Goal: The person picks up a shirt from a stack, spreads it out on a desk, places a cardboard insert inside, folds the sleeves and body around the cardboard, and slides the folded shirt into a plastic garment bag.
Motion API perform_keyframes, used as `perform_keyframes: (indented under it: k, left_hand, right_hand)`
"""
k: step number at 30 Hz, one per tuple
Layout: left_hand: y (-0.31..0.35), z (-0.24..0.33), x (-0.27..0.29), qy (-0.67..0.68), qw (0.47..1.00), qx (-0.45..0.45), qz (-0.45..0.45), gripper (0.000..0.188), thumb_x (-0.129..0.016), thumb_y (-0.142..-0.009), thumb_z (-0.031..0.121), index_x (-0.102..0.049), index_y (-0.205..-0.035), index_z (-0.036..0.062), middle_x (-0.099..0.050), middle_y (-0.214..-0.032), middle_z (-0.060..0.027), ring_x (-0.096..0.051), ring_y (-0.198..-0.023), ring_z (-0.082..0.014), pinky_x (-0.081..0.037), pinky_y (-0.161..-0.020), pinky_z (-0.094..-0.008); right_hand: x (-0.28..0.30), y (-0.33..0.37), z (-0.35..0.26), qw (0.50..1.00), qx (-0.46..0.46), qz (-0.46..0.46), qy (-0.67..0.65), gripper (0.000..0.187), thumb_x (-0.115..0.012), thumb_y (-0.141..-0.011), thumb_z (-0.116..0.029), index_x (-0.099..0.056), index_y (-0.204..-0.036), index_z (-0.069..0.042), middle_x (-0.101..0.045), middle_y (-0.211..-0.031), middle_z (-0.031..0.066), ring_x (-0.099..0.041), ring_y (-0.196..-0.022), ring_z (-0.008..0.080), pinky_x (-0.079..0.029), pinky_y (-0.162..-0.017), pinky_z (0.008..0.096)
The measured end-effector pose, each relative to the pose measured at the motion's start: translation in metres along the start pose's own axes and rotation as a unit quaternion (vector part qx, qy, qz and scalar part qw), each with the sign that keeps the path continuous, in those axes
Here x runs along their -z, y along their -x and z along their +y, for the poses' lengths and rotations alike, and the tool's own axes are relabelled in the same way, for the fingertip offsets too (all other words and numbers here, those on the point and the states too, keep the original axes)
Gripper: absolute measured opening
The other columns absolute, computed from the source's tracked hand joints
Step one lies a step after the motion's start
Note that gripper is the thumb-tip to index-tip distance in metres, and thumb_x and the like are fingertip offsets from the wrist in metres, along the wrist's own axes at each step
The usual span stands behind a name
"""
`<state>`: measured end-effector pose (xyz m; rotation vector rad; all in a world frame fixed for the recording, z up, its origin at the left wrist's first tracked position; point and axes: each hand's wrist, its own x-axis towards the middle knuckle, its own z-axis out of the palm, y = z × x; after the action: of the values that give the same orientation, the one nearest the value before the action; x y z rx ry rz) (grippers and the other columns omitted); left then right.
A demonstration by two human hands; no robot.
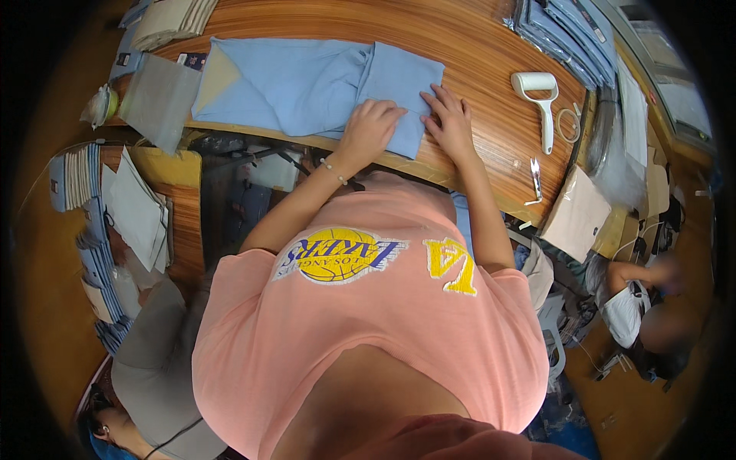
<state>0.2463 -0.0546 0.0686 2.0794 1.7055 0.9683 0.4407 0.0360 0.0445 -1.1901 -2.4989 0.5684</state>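
Fingers of the left hand (368,129) are a bit bent and close together in the head view, resting on the blue cloth (299,84). We can't tell if they pinch it, because the thumb is hidden. The right hand (451,126) has its fingers spread a little, with the tips on the cloth's right side. We see the cloth lying on the wooden table (483,46), along the front edge, with its right end folded over.

Here is what we think could go wrong. The middle of the cloth looks wrinkly, so if we press the fold down there, the creases could stay. If one hand pulls harder than the other, the fold could go crooked. The cloth is so near the front edge that a tug toward us could make it slide off. At its left end lies a clear bag (159,100), poking out past the table, and a bump could make it fall. The little snips (536,181) lie near the edge too, so a swinging right arm could knock them down.
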Motion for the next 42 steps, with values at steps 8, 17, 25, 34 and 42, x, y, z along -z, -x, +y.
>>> perform_keyframes:
  k: [8,17,25,34,42]
  left_hand:
    - [0.017,0.004,0.008,-0.058,0.998,-0.013,0.027,0.008,-0.054,-0.066,0.001,-0.060,-0.068,0.0054,-0.057,-0.103,-0.0072,-0.048,-0.101,-0.0276,-0.037,-0.085,-0.0372]
    - [0.028,0.003,0.030,0.061,0.998,0.024,0.003,0.017,-0.051,-0.067,-0.001,-0.059,-0.082,0.0036,-0.060,-0.095,-0.0114,-0.051,-0.100,-0.0290,-0.039,-0.089,-0.0376]
    - [0.040,0.027,-0.054,-0.101,0.990,0.086,-0.042,0.078,-0.058,-0.079,0.037,-0.025,-0.137,-0.0034,-0.016,-0.145,-0.0257,-0.010,-0.136,-0.0382,-0.011,-0.103,-0.0613]
    - [0.044,0.027,-0.040,-0.021,0.988,0.152,-0.011,0.052,-0.045,-0.086,0.025,-0.040,-0.128,-0.0061,-0.026,-0.140,-0.0281,-0.020,-0.132,-0.0412,-0.016,-0.106,-0.0526]
    - [0.063,0.013,0.075,0.665,0.584,0.465,-0.001,0.053,-0.038,-0.091,0.030,-0.037,-0.129,-0.0063,-0.047,-0.130,-0.0144,-0.047,-0.119,-0.0236,-0.036,-0.101,-0.0393]
  right_hand:
    - [-0.004,0.001,0.003,1.000,0.006,0.000,-0.002,0.043,-0.061,-0.082,-0.023,-0.052,-0.123,-0.018,-0.041,-0.136,0.0082,-0.032,-0.129,0.0272,-0.019,-0.102,0.0557]
    - [-0.006,0.004,0.010,1.000,0.010,0.007,-0.003,0.043,-0.059,-0.083,-0.024,-0.050,-0.124,-0.016,-0.040,-0.136,0.0094,-0.031,-0.130,0.0283,-0.018,-0.102,0.0559]
    - [0.013,-0.007,0.021,0.993,0.088,0.037,0.067,0.049,-0.061,-0.079,-0.013,-0.049,-0.126,-0.020,-0.038,-0.138,0.0071,-0.031,-0.130,0.0269,-0.020,-0.102,0.0567]
    - [0.031,-0.100,0.033,0.897,0.383,-0.107,0.191,0.051,-0.061,-0.071,-0.008,-0.056,-0.119,-0.023,-0.052,-0.126,0.0048,-0.042,-0.124,0.0202,-0.020,-0.106,0.0538]
    - [0.102,-0.116,-0.061,0.886,0.197,-0.420,0.023,0.039,-0.051,-0.066,0.000,-0.061,-0.103,-0.002,-0.061,-0.088,0.0195,-0.060,-0.084,0.0308,-0.045,-0.079,0.0392]
